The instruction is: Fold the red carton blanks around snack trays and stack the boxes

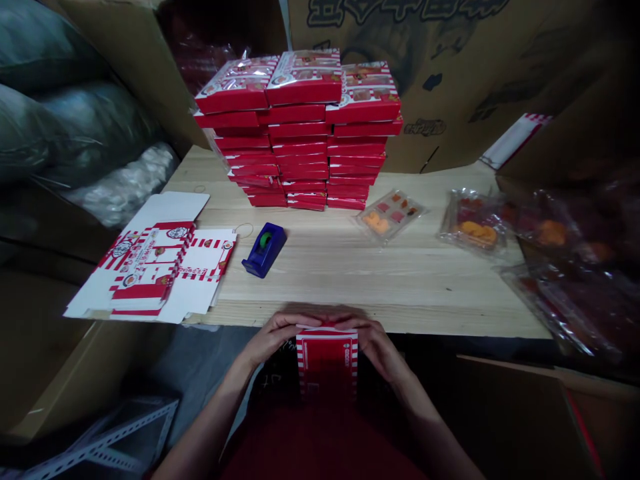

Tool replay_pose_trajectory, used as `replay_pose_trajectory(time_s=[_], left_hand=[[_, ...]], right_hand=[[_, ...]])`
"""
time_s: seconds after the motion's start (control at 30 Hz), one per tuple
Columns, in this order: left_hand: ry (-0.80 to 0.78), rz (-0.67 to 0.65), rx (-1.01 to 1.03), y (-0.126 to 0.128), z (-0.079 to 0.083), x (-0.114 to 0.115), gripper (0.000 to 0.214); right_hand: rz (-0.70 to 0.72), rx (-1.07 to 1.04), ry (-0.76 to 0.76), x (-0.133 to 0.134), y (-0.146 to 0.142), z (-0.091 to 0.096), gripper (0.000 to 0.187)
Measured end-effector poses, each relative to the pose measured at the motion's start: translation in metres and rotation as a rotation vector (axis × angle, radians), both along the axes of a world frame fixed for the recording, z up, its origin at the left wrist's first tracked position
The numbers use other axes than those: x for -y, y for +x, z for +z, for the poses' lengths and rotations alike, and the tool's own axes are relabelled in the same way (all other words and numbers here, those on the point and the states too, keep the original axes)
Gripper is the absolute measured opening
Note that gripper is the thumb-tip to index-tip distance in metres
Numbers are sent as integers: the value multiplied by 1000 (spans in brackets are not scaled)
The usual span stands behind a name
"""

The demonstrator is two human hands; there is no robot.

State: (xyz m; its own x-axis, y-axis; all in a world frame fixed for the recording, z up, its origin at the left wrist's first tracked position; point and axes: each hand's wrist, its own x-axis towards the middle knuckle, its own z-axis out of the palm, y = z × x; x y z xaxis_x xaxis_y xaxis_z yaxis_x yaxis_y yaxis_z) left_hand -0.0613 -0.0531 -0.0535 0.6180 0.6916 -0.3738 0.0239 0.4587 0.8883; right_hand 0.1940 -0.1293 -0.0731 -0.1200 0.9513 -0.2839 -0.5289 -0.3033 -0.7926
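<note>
A small red and white striped cardboard box (327, 363) is held upright against my body, just in front of the table's edge. My left hand (280, 335) grips its top left corner, and my right hand (374, 340) grips the top right. The fingers of both hands meet along the box's upper edge. Its lower part fades into shadow. Beyond my hands on the table lies a blue tape dispenser (265, 250) with a green core. Farther right is a clear-wrapped tray (391, 215) of small colored pieces.
Stacked red boxes (300, 153) rise at the back of the wooden table (340, 280). Flat printed cartons (155, 260) lie at the left. Several wrapped packs (475, 223) spread along the right side. Large cardboard (450, 87) stands behind; filled plastic bags (100, 127) are piled at the left.
</note>
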Motion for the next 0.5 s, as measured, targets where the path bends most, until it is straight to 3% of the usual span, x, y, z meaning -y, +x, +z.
replay_pose_trajectory(time_s=[0.13, 0.3, 0.5], left_hand=[[132, -54, -74, 0, -1, 8, 37], [287, 109, -124, 19, -7, 9, 26], [314, 150, -44, 26, 9, -10, 28]], right_hand=[[36, 274, 124, 2, 1, -4, 12], [5, 362, 149, -6, 4, -11, 15], [28, 335, 154, -29, 11, 10, 21]])
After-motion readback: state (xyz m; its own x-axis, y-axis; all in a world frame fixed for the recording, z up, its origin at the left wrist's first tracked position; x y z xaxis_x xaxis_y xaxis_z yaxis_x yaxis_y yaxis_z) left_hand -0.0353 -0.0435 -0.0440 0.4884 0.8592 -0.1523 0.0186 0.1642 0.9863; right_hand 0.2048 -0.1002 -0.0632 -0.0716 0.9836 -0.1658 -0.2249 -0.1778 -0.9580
